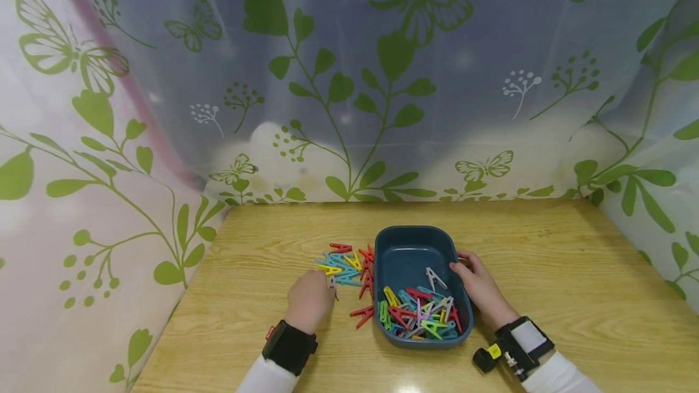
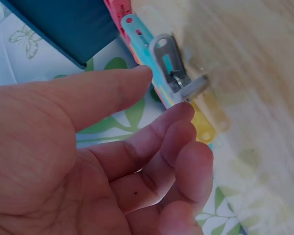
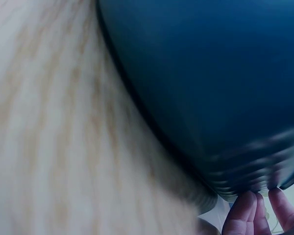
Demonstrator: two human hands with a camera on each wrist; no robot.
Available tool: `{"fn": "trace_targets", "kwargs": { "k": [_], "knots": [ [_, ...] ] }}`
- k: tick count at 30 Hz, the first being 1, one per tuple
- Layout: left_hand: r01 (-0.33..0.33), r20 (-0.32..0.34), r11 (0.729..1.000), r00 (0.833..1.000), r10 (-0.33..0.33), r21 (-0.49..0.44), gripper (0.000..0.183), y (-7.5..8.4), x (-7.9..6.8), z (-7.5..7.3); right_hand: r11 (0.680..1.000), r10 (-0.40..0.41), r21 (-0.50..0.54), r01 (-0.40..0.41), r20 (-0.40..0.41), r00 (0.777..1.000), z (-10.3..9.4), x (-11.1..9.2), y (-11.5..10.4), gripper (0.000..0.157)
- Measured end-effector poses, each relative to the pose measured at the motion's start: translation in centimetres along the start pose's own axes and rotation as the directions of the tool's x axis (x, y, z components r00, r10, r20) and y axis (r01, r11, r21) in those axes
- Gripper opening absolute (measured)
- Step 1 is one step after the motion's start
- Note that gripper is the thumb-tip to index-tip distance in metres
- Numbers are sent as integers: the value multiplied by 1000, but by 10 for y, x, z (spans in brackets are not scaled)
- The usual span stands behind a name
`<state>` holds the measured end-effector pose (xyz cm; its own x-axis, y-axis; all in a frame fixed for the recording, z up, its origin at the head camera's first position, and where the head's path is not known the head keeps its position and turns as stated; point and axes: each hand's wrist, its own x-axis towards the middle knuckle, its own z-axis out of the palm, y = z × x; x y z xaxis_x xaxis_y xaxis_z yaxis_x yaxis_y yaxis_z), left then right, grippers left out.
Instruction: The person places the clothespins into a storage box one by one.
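1. The left hand [image 1: 309, 301] is at about 9 o'clock from the blue bin, knuckles up, so the head view hides most of its fingers. The left wrist view shows them slightly bent and relaxed, with a gap between thumb and forefinger.
2. Just beyond those fingertips a grey clothespin [image 2: 180, 63] stands tilted; whether the forefinger touches it I cannot tell. Its lower end is blurred.
3. The right hand [image 1: 485, 294] grips the blue bin [image 1: 406, 247] at 3 o'clock, thumb at the rim, other fingers against the outer wall. The right wrist view catches only some fingers at its 5 o'clock edge, cut off by the frame.
4. A mixed heap of clothespins [image 1: 419, 313] fills the bin's 6 o'clock end, overlapping too much to count. A pale clothespin [image 1: 434, 279] lies apart from it, at 1 o'clock.
5. On the wooden table [image 1: 546, 272], light-blue clothespins [image 1: 345, 273] and yellow ones lie tangled at 10 o'clock from the bin, partly masked by the left hand.
6. Red clothespins [image 1: 367, 284] crowd beside the bin's 9 o'clock wall, some hard to separate; another red clothespin [image 1: 363, 312] lies at 8 o'clock.
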<state>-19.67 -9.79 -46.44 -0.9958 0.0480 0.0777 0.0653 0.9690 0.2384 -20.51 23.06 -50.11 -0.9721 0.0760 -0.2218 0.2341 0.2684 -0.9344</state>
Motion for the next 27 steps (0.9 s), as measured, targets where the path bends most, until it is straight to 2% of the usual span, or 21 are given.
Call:
{"fn": "trace_targets", "kwargs": {
  "k": [14, 27],
  "knots": [
    [32, 38, 998, 999, -33, 45, 16, -1, 1, 9, 1000, -1, -4, 1, -2, 1000, 0, -2, -2, 56],
    [41, 11, 997, 999, -41, 65, 18, -2, 1, 10, 1000, -4, -2, 4, 0, 1000, 0, -2, -1, 56]
  ]
}}
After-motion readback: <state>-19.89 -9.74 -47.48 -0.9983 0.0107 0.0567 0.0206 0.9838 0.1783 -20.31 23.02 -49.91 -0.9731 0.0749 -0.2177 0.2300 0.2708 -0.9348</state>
